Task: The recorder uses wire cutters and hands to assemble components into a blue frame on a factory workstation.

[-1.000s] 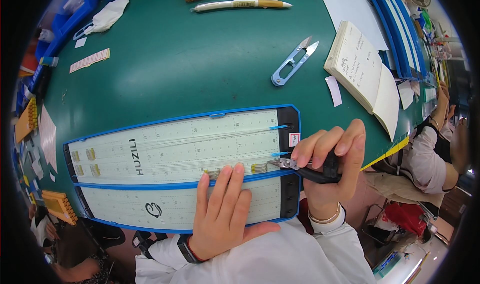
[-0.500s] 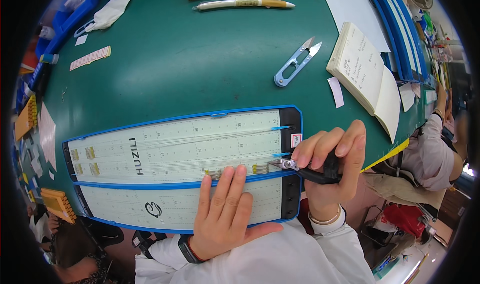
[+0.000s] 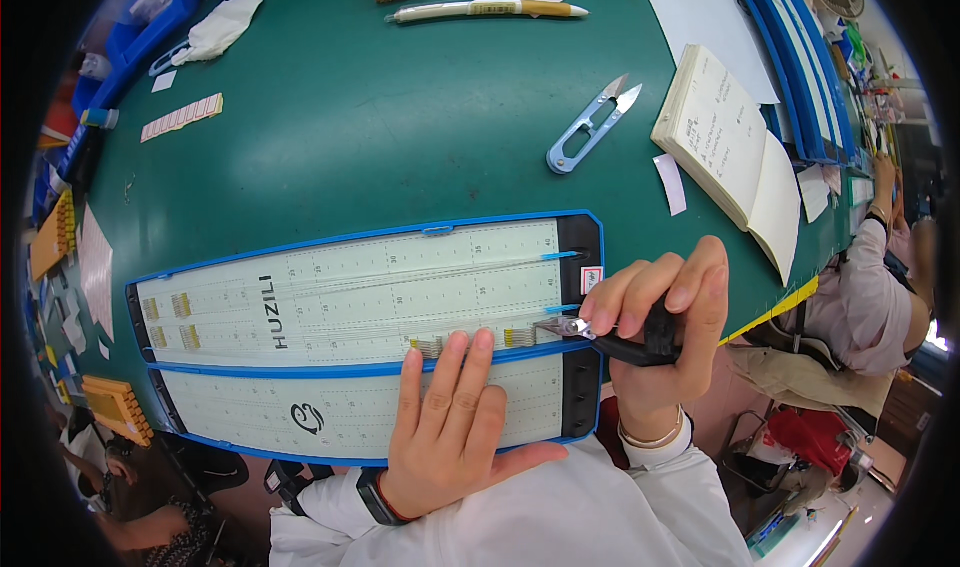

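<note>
An opened long flat case (image 3: 350, 229) with a blue rim and pale, ruler-marked panels lies in front of me. Fine lines run lengthwise over its far panel, with small yellow-and-metal pieces (image 3: 520, 337) in neat groups near both ends. My left hand (image 3: 447, 422) rests flat on the case, fingers stretched out, fingertips beside one of these groups. In my right hand (image 3: 675, 312) is a small pair of pliers (image 3: 640, 352) with black handles. Their metal jaws point left, by the right-hand group at the case's black end strip; whether they grip a piece is too small to tell.
Beyond the case, on the green table (image 3: 350, 117), lie blue thread snips (image 3: 580, 142), a pen (image 3: 485, 9) and an open notebook (image 3: 715, 127). Blue bins (image 3: 135, 42) line the far left. Other people sit at both sides; one person's sleeve (image 3: 850, 302) shows at right.
The fingers of my right hand have shifted very slightly on the pliers. My left hand and the case stay in place. At the left edge, another person's arm has moved.
</note>
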Demonstrator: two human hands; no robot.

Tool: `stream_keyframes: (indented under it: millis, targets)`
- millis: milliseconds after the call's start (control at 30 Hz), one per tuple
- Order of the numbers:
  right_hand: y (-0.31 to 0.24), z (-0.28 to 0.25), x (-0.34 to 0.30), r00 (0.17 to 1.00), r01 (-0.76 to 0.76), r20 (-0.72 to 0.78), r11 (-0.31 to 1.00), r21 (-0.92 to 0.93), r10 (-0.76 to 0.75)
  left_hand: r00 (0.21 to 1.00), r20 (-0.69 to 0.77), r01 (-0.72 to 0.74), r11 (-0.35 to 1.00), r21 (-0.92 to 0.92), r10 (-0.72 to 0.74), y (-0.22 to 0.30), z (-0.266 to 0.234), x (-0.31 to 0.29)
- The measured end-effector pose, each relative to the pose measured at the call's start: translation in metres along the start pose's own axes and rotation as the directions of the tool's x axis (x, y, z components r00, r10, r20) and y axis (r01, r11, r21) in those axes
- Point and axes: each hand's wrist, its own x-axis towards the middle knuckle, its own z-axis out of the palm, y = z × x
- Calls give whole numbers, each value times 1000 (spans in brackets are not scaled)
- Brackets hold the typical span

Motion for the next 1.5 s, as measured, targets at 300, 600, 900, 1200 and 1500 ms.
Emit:
stream_keyframes:
  millis: [300,600,900,1200,1500]
  targets:
    - [0,1,0,1000,-6,-5,1000,31,6,1000,30,1,999,-33,0,-1,-1,-2]
    - [-3,-1,-2,999,-45,-16,998,35,46,1000,14,-1,1000,-26,1,2,1,-1]
    - [-36,-1,-10,992,124,-10,992,-6,-124,1000,1,-7,1000,-5,7,0,-7,-4]
    - [-50,-38,0,963,262,269,221,-939,2,994,-34,-105,985,-138,101,-5,4,-3]
    - [-96,-167,-54,820,-110,-111,35,-993,-561,988,-71,-138,990,38,140,-5,-3,-9]
